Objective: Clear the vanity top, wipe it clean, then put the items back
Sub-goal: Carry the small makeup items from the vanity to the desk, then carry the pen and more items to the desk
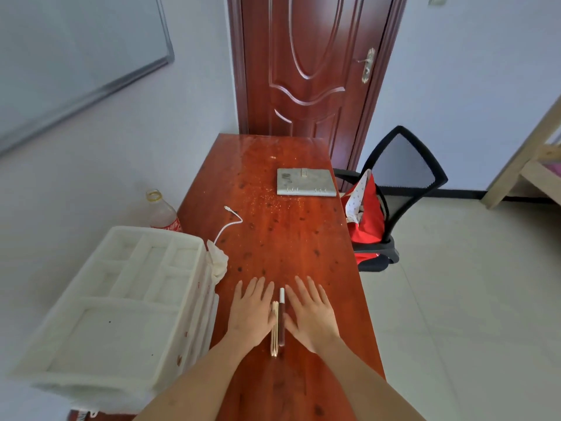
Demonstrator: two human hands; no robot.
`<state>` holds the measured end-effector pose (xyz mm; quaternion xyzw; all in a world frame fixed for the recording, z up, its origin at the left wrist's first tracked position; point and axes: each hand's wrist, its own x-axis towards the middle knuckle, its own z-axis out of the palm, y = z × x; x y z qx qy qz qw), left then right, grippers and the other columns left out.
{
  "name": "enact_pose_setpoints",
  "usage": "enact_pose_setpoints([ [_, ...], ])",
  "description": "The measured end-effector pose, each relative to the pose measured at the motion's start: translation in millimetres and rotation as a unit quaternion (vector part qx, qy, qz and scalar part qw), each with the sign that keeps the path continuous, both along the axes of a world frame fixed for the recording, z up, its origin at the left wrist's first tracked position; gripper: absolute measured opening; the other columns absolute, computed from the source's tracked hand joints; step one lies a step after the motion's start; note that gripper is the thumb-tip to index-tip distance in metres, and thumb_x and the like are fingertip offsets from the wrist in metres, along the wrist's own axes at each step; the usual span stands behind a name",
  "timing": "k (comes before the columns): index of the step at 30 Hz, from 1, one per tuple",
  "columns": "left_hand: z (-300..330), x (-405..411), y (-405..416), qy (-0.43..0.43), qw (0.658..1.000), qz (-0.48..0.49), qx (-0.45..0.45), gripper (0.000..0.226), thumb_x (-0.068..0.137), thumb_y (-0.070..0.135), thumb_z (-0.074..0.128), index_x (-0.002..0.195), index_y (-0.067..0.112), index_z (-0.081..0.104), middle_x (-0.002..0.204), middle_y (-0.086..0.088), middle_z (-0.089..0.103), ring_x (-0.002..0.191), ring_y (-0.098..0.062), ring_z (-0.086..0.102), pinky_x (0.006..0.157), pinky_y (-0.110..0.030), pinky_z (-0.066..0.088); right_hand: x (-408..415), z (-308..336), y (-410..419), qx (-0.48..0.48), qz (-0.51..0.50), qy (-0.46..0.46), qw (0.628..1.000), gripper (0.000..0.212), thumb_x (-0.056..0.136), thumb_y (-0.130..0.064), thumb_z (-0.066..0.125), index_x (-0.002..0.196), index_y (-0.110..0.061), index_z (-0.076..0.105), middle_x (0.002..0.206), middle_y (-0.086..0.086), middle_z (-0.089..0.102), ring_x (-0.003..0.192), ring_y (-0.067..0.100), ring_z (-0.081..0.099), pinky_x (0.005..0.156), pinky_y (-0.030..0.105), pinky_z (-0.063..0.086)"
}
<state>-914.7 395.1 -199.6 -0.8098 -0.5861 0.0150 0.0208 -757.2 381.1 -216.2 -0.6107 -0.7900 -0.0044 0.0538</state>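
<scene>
The vanity top [288, 238] is a long reddish-brown wooden surface with dark spots and pale crumbs. My left hand [252, 311] and my right hand [309, 314] lie flat on it, palms down, fingers spread, empty. Between them lie two slim items side by side: a gold-cream pen-like stick [274, 329] and a dark brown pencil with a white cap [282, 317]. A grey flat box [306, 182] sits farther back on the right. A white cable [228, 226] curls at the left edge. A crumpled white cloth [218, 262] lies beside a white compartment organiser [121, 299].
The organiser stands at the left, its compartments empty. A plastic bottle with a red label [164, 214] stands behind it by the wall. A black mesh chair [400, 189] with red fabric [367, 220] is at the right. A brown door [309, 65] is behind the far end.
</scene>
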Motion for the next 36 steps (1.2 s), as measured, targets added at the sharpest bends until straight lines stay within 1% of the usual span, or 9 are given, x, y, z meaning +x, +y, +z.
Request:
enact_pose_setpoints([
  [3, 29, 4, 2, -0.012, 0.998, 0.034, 0.045, 0.062, 0.096, 0.043, 0.035, 0.149, 0.018, 0.015, 0.155, -0.006, 0.019, 0.143, -0.023, 0.013, 0.116, -0.044, 0.006, 8, 29, 14, 0.044, 0.000, 0.004, 0.999, 0.058, 0.085, -0.054, 0.031, 0.126, -0.023, 0.059, 0.136, 0.009, 0.053, 0.127, 0.034, 0.047, 0.099, 0.051, 0.041],
  [5, 54, 6, 2, -0.027, 0.995, 0.061, 0.078, 0.064, 0.092, 0.043, 0.044, 0.147, 0.018, 0.024, 0.152, -0.006, 0.029, 0.141, -0.023, 0.022, 0.115, -0.044, 0.011, 11, 52, 22, 0.072, 0.005, 0.011, 0.997, 0.059, 0.086, -0.053, 0.030, 0.128, -0.023, 0.057, 0.138, 0.011, 0.051, 0.130, 0.035, 0.043, 0.101, 0.051, 0.039],
  [9, 106, 7, -8, -0.050, 0.980, 0.101, 0.164, 0.066, 0.068, 0.040, 0.073, 0.126, 0.014, 0.057, 0.128, -0.008, 0.059, 0.120, -0.027, 0.054, 0.100, -0.050, 0.039, 12, 100, 31, 0.144, 0.065, 0.025, 0.987, 0.059, 0.085, -0.051, 0.033, 0.131, -0.021, 0.055, 0.140, 0.012, 0.048, 0.132, 0.034, 0.040, 0.109, 0.050, 0.029],
  [14, 171, -13, -55, -0.030, 0.952, 0.166, 0.254, 0.061, 0.078, 0.046, 0.044, 0.129, 0.014, 0.053, 0.130, -0.010, 0.056, 0.119, -0.029, 0.053, 0.102, -0.049, 0.028, 0, 170, 32, 0.225, 0.215, 0.023, 0.950, 0.057, 0.081, -0.046, 0.044, 0.132, -0.021, 0.054, 0.141, 0.013, 0.047, 0.134, 0.033, 0.038, 0.106, 0.048, 0.022],
  [19, 222, -53, -140, 0.027, 0.915, 0.263, 0.303, 0.065, 0.081, 0.047, 0.042, 0.136, 0.012, 0.045, 0.138, -0.011, 0.049, 0.125, -0.031, 0.047, 0.105, -0.052, 0.024, -54, 227, -6, 0.275, 0.305, 0.076, 0.909, 0.062, 0.081, -0.047, 0.042, 0.134, -0.016, 0.051, 0.142, 0.017, 0.044, 0.133, 0.038, 0.037, 0.107, 0.053, 0.028],
  [21, 237, -72, -186, 0.055, 0.898, 0.295, 0.323, 0.065, 0.083, 0.047, 0.042, 0.138, 0.012, 0.042, 0.140, -0.011, 0.047, 0.127, -0.031, 0.045, 0.105, -0.052, 0.024, -87, 247, -36, 0.289, 0.351, 0.103, 0.885, 0.063, 0.080, -0.047, 0.041, 0.135, -0.016, 0.050, 0.144, 0.016, 0.042, 0.135, 0.039, 0.034, 0.108, 0.052, 0.024],
  [25, 269, -111, -302, 0.102, 0.843, 0.387, 0.361, 0.063, 0.086, 0.046, 0.040, 0.139, 0.012, 0.040, 0.142, -0.011, 0.045, 0.129, -0.029, 0.039, 0.107, -0.052, 0.023, -159, 288, -123, 0.321, 0.443, 0.165, 0.821, 0.065, 0.080, -0.045, 0.042, 0.138, -0.016, 0.044, 0.147, 0.016, 0.037, 0.137, 0.039, 0.030, 0.110, 0.052, 0.018],
  [32, 301, -142, -555, 0.199, 0.730, 0.535, 0.376, 0.058, 0.088, 0.041, 0.040, 0.139, 0.013, 0.038, 0.142, -0.011, 0.045, 0.128, -0.031, 0.043, 0.107, -0.052, 0.022, -271, 317, -341, 0.308, 0.596, 0.255, 0.697, 0.063, 0.085, -0.043, 0.037, 0.142, -0.017, 0.034, 0.150, 0.018, 0.030, 0.139, 0.040, 0.025, 0.110, 0.054, 0.020],
  [36, 308, -131, -715, 0.268, 0.639, 0.631, 0.349, 0.060, 0.088, 0.042, 0.038, 0.140, 0.013, 0.035, 0.143, -0.011, 0.042, 0.130, -0.031, 0.040, 0.108, -0.052, 0.020, -312, 319, -488, 0.268, 0.669, 0.305, 0.623, 0.062, 0.086, -0.042, 0.036, 0.142, -0.018, 0.035, 0.150, 0.018, 0.030, 0.139, 0.041, 0.024, 0.110, 0.054, 0.019],
])
